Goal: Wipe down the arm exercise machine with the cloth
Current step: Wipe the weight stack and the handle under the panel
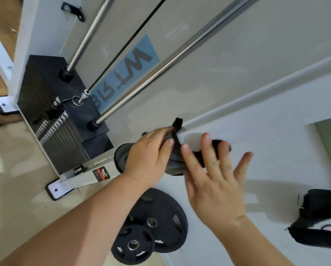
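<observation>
Forearms are reaching in: left grip is bunching the grey cloth against the white frame (wiping seemingly underway), right grip beside it is hovering splayed, empty; next, sweeping it along

Floor: pale beige, smooth and slightly glossy, with soft shadows. Top-left patch reads brown, wood-toned.

On it directly:
- arm exercise machine, standing on its white frame. Near foot plate: white, black pad under it, one bolt hole visible, flat on the beige floor. Far foot plate: same build, at the edge of the brown patch.
- large weight plate: black, lying flat, near the near foot plate.
- small weight plate: black, steel-lined centre hole, overlapping the large plate's rim.
</observation>
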